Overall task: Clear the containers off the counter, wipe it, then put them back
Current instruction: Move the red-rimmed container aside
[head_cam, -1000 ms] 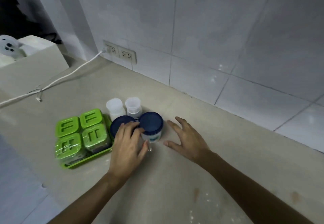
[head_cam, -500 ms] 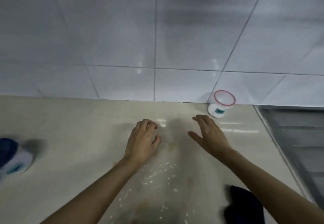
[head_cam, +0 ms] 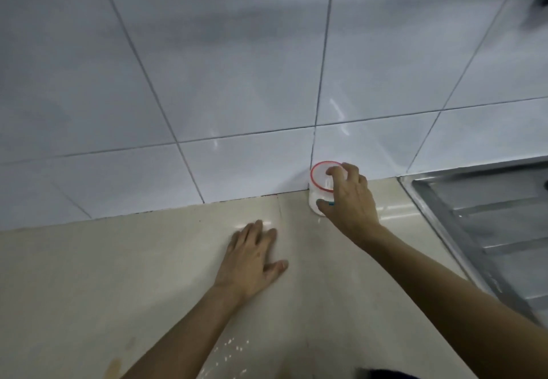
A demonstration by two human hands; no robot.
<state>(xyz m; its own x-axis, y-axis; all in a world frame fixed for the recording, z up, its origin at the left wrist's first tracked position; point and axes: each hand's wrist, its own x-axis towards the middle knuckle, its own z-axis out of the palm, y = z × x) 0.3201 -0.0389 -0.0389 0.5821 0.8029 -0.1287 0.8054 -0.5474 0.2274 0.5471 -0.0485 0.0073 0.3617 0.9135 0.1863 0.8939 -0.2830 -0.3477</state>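
A small white container with a red-rimmed lid [head_cam: 319, 177] stands on the beige counter [head_cam: 118, 275] against the tiled wall, just left of the sink. My right hand [head_cam: 348, 201] wraps around it, fingers over the lid and thumb on its front side. My left hand [head_cam: 252, 260] lies flat on the counter, palm down, fingers apart, holding nothing, to the left of and nearer than the container. The other containers are out of view.
A steel sink drainboard [head_cam: 489, 230] begins at the right edge of the counter. White crumbs [head_cam: 228, 349] are scattered on the counter near me. A dark object [head_cam: 382, 374] shows at the bottom edge. The tiled wall [head_cam: 237, 82] backs the counter.
The view swung right from the green and blue-lidded containers. My right hand reached forward and closed around the red-rimmed container. My left hand settled flat on the counter.
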